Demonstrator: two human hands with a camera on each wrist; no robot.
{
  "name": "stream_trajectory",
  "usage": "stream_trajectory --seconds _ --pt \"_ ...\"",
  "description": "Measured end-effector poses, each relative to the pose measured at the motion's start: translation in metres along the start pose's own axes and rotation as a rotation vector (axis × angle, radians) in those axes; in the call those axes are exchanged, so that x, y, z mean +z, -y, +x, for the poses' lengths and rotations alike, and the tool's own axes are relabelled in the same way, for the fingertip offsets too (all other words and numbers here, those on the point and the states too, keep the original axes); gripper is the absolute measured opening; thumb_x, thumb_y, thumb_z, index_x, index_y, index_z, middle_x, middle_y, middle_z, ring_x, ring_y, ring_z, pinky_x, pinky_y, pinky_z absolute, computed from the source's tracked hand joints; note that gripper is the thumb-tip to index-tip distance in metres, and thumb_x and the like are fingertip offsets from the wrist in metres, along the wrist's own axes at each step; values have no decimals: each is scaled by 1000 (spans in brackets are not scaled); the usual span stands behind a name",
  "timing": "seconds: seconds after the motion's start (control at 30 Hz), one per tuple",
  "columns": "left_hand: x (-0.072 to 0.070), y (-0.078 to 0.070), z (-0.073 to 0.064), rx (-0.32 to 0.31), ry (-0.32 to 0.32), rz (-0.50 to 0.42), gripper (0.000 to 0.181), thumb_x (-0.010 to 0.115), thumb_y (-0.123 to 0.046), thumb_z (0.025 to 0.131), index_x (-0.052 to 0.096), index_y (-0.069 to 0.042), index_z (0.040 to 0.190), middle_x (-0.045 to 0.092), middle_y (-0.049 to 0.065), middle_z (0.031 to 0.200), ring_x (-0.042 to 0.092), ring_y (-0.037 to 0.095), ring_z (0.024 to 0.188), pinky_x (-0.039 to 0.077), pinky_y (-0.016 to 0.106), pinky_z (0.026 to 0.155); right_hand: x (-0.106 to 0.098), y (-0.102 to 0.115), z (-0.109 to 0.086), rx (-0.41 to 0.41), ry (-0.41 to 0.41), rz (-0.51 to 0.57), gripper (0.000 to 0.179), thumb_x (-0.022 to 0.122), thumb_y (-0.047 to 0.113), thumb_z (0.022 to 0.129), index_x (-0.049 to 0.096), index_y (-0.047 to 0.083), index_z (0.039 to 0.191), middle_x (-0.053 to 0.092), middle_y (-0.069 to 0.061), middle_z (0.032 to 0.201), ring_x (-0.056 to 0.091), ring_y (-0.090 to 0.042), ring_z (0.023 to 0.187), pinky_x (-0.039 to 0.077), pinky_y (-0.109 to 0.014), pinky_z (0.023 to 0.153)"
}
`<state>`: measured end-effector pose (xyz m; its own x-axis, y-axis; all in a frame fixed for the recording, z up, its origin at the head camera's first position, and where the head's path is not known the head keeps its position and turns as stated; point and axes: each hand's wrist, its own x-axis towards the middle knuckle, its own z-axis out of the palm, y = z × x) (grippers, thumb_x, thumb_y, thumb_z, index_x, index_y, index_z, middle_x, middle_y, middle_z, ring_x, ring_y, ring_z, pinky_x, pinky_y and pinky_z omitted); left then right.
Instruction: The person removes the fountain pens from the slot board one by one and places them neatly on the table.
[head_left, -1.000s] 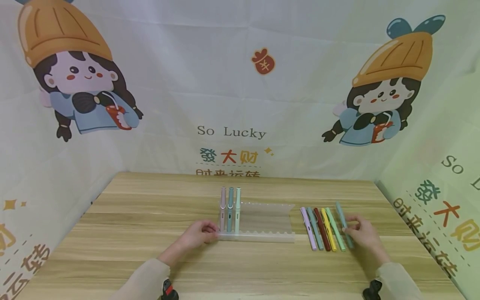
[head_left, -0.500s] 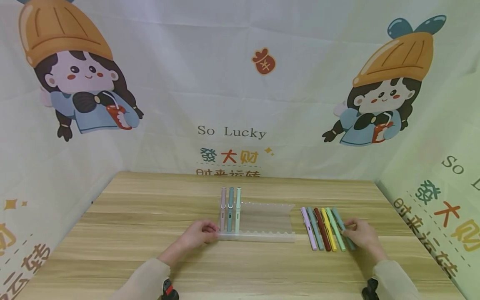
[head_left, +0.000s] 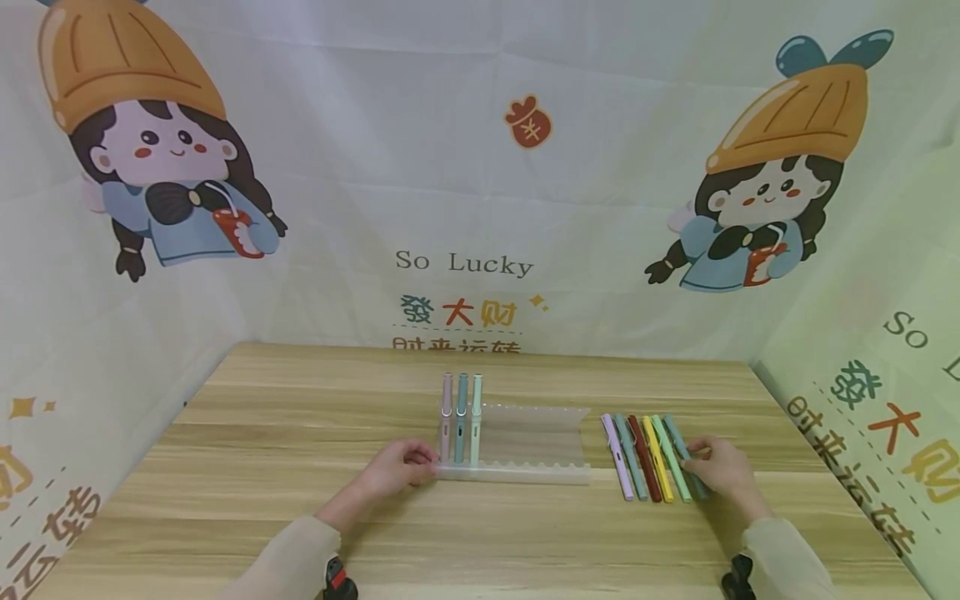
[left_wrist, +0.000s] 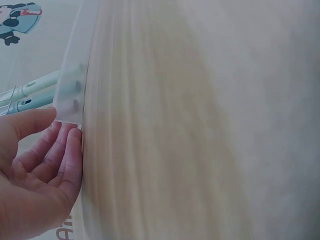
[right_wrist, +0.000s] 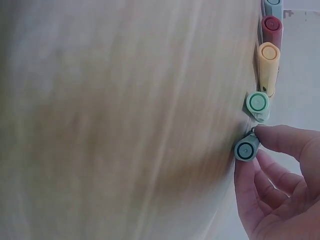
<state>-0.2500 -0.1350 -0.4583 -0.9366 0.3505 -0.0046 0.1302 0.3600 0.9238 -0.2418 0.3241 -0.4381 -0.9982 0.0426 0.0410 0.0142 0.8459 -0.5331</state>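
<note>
In the head view, my left hand holds the left end of a clear plastic pen rack. In the left wrist view, its thumb and fingertips meet the rack's corner. Standing in the rack's left slots are a mauve pen, a teal pen and a pale mint pen. My right hand pinches a blue-grey pen between thumb and fingers, at the right end of a row of pens. Beside it lies a light green pen.
Further left in that row lie a yellow pen, a dark red pen, another blue-grey pen and a lilac pen. All rest on the wooden table. A printed cloth hangs behind.
The blue-grey pen in my right hand has swung its far end left, coming alongside the light green pen, then stayed there. My left hand and the rack have not visibly moved.
</note>
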Motion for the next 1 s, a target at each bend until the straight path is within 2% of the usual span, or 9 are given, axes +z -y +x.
stream_trajectory --seconds 0.23,0.5,0.6,0.8,1.0 --pt "0 -2 0 -12 -8 5 17 58 -1 81 54 8 95 54 8 82 51 18 73 47 34 64 0 1 0 -2 4 25 27 60 10 76 54 -10 94 58 -21 81 55 -30 72 45 -38 58" --pt "0 -28 -12 -1 0 0 15 55 4 81 53 12 94 53 11 81 50 20 73 47 39 66 0 1 0 14 10 46 28 61 10 75 55 -9 94 59 -20 81 55 -25 68 44 -34 55" --pt "0 -31 -14 -2 2 -1 15 54 3 82 53 12 94 53 11 81 50 20 73 47 39 67 0 1 -1 17 15 55 28 61 10 76 55 -9 95 59 -21 82 56 -26 69 45 -34 55" --pt "0 -29 -13 0 5 -3 15 54 3 82 53 12 94 53 11 81 50 19 73 47 39 67 -2 2 -3 26 11 74 28 60 11 78 54 -10 96 59 -22 84 56 -26 69 45 -35 57" --pt "0 -5 -2 5 4 2 15 56 1 82 54 10 94 53 8 80 50 17 72 47 37 65 -4 11 -5 -9 -30 77 31 57 14 82 53 -11 100 59 -18 82 55 -28 71 45 -38 59"
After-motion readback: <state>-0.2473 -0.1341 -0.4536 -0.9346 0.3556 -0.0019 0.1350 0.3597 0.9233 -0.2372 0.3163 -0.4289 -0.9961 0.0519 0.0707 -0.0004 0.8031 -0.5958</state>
